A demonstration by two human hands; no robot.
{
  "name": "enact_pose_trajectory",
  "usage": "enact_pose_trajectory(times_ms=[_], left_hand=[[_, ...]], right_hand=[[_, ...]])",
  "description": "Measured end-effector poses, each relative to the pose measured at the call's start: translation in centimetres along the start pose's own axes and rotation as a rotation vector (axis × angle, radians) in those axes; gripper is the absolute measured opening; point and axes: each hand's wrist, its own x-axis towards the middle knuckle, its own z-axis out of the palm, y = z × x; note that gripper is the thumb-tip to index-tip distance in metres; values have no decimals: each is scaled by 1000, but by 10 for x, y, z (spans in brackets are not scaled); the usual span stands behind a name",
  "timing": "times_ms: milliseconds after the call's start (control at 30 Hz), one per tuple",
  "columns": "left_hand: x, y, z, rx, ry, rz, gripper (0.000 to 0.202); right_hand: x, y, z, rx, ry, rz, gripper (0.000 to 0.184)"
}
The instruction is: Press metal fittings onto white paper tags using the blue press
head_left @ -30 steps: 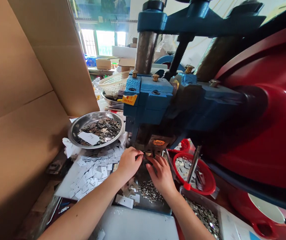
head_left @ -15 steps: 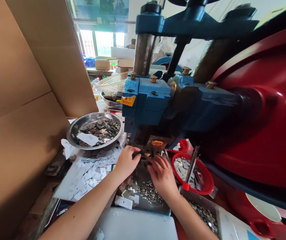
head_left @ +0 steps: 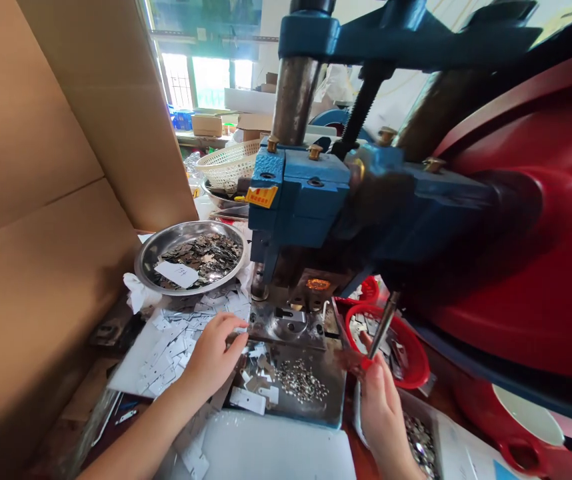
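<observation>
The right hand is gripping the lever near its red tip, before a red basket. The left hand is hovering with fingers parted, grasping nothing visible, just beside the metal die, which is sitting beneath the blue press.

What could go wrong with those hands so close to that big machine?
Pinched fingers: the left hand is beside the metal bed under the blue press; if it strayed inward as the press came down, it could be crushed.
Scattered bits: the small silver pieces lie loose on the dark plate, so a passing hand might sweep some off.
A slip: the right hand is at the red-tipped lever; I can't tell how firmly.
</observation>
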Motion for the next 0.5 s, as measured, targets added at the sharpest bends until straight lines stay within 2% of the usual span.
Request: enact_pose_trajectory(times_ms=[133,200,267,367,433,500], left_hand=[[-24,6,-9,59,-187,14,14],[-35,8,-8,116,-296,20,10],[-42,8,-3,191,-371,19,11],[-47,6,6,274,-412,-2,11],[-48,4,10,278,-411,-17,8],[-49,3,12,249,-404,-30,6]], right_hand=[[8,10,10,83,-43,63,65],[18,10,19,-46,-48,87,60],[34,8,33,-245,-72,47,52],[60,-2,58,-490,-166,-127,44],[72,-7,69,-584,-207,-146,36],[77,-9,69,-593,-187,-125,32]])
